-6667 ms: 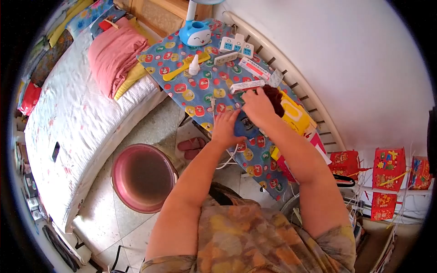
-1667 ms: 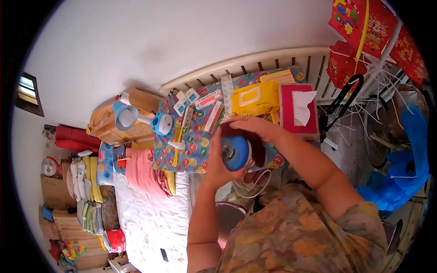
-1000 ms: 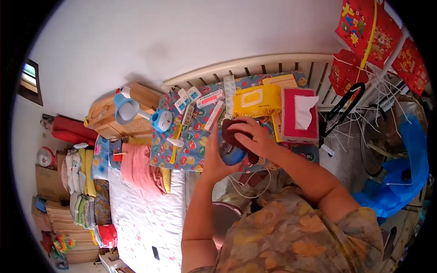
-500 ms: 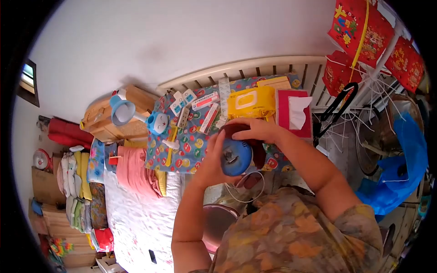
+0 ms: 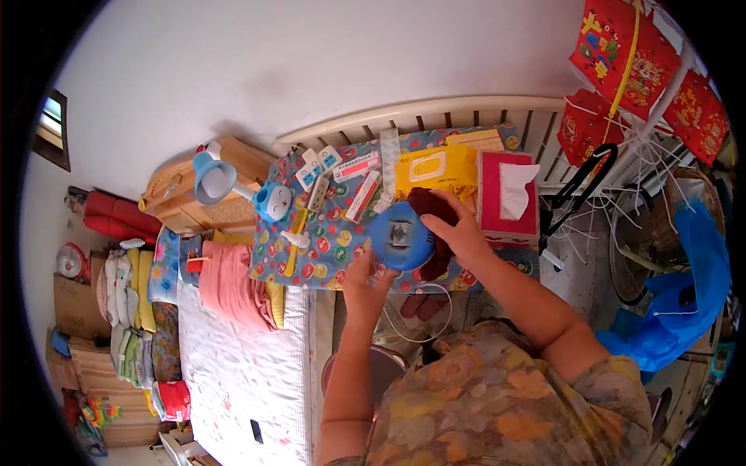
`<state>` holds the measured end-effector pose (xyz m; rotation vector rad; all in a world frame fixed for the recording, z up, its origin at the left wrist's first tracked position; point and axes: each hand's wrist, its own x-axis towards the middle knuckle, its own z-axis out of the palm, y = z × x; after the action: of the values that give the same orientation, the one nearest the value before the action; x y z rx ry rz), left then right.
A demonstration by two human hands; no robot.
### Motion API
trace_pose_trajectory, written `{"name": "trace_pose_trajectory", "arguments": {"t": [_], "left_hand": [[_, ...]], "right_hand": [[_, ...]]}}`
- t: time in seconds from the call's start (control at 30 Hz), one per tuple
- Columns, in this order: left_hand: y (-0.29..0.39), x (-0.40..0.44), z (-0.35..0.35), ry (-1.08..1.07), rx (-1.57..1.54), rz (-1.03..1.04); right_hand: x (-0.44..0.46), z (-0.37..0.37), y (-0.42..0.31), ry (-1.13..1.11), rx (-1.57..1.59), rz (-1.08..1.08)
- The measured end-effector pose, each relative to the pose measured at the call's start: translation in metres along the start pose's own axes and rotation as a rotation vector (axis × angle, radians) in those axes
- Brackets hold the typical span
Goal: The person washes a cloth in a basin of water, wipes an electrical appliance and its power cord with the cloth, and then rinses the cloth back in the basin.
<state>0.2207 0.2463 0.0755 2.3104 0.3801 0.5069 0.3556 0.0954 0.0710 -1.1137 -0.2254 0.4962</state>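
A round blue object (image 5: 400, 237) with a grey metal piece at its centre is held up over the near edge of the patterned table. My left hand (image 5: 365, 281) grips its lower left edge with the fingertips. My right hand (image 5: 460, 233) is on its right side, closed on a dark red-brown cloth (image 5: 437, 260) that lies against the blue object. Behind them are a yellow wipes pack (image 5: 435, 169) and a pink tissue box (image 5: 507, 194). A white cord (image 5: 420, 340) loops below the blue object.
The table (image 5: 326, 264) bears a blue lamp (image 5: 273, 202), power sockets (image 5: 311, 171), flat boxes (image 5: 364, 196), a yellow comb (image 5: 292, 260) and a white bottle (image 5: 295, 239). A bed (image 5: 233, 373) stands left, a basin (image 5: 373, 365) below. Red paper decorations (image 5: 629, 58) hang right.
The view has swung from the earliest frame. Since half a second ago, the blue object has tilted to show more of its face, and my left hand has shifted down to its lower edge.
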Motion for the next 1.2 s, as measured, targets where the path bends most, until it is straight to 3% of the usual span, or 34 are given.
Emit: {"name": "trace_pose_trajectory", "arguments": {"t": [0.03,0.17,0.23,0.27,0.33,0.53,0.63,0.9,1.03,1.2], "left_hand": [[-0.007,0.001,0.004,0.115,0.202,0.254],[0.010,-0.002,-0.007,0.041,0.519,0.215],[0.015,0.000,-0.008,-0.306,-0.024,-0.260],[0.020,0.002,-0.008,-0.303,-0.023,-0.263],[0.029,0.004,-0.005,-0.351,-0.736,-0.399],[0.031,0.003,0.017,-0.073,-0.931,-0.219],[0.038,0.002,0.020,-0.015,-0.984,-0.249],[0.033,0.002,0.023,0.034,-1.120,-0.326],[0.039,0.005,0.013,-0.022,-1.083,-0.396],[0.035,0.006,0.006,-0.057,-1.036,-0.314]], "right_hand": [[-0.002,0.000,0.001,0.018,-0.033,-0.031],[-0.009,0.005,0.009,0.092,-0.033,-0.086],[-0.013,0.010,0.011,0.119,-0.110,-0.111],[-0.016,0.012,0.012,0.152,-0.188,-0.137],[-0.021,0.013,0.025,0.162,-0.231,-0.203],[-0.036,0.016,0.020,0.116,-0.384,-0.320],[-0.039,0.015,0.017,0.075,-0.417,-0.358],[-0.053,0.017,-0.009,-0.047,-0.776,-0.725],[-0.043,0.012,-0.007,-0.040,-0.767,-0.676],[-0.034,0.008,-0.016,-0.116,-0.754,-0.688]]}}
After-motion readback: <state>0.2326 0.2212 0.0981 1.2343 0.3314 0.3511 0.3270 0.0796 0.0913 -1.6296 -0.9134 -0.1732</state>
